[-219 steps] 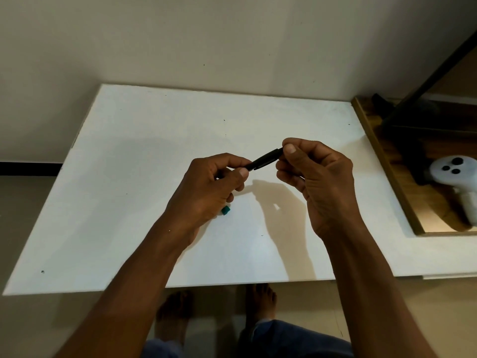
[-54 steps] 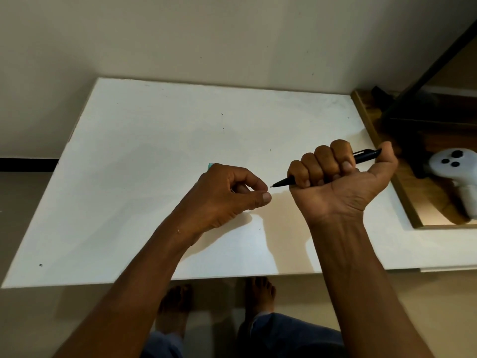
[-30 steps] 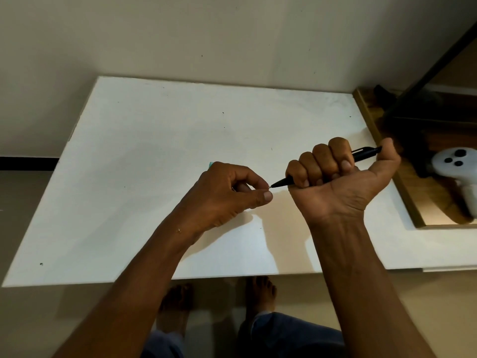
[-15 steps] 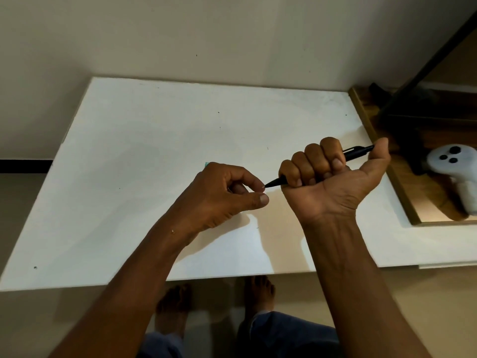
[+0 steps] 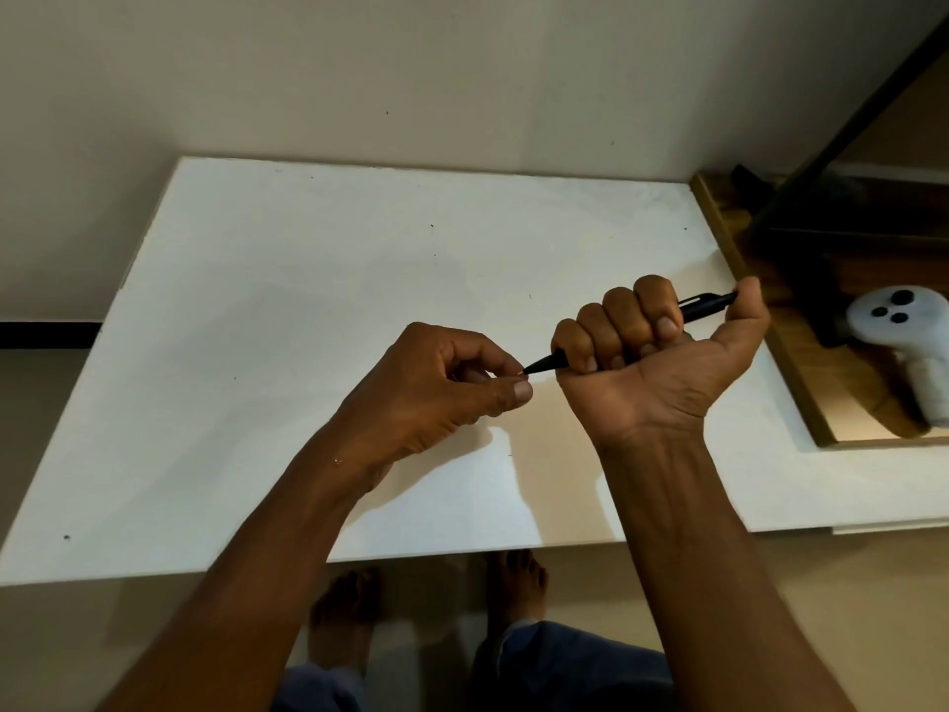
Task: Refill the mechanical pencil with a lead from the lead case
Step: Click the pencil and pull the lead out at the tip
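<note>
My right hand (image 5: 652, 362) is fisted around a black mechanical pencil (image 5: 703, 306), palm toward me, with the thumb resting on the pencil's rear end. The pencil's tip (image 5: 536, 366) points left and touches the pinched fingertips of my left hand (image 5: 436, 398). My left thumb and forefinger are pressed together at the tip; any lead between them is too thin to see. The lead case is hidden behind my left hand. Both hands hover above the white table (image 5: 308, 280).
A wooden tray (image 5: 801, 372) lies at the table's right side with a white controller (image 5: 904, 326) on it. A dark slanted bar (image 5: 847, 120) rises at the upper right. The wall stands right behind the table. My bare feet show below the front edge.
The pencil tip has closed the small gap and now touches my left fingertips. The teal edge of the lead case behind my left hand no longer shows. The grips are unchanged.
</note>
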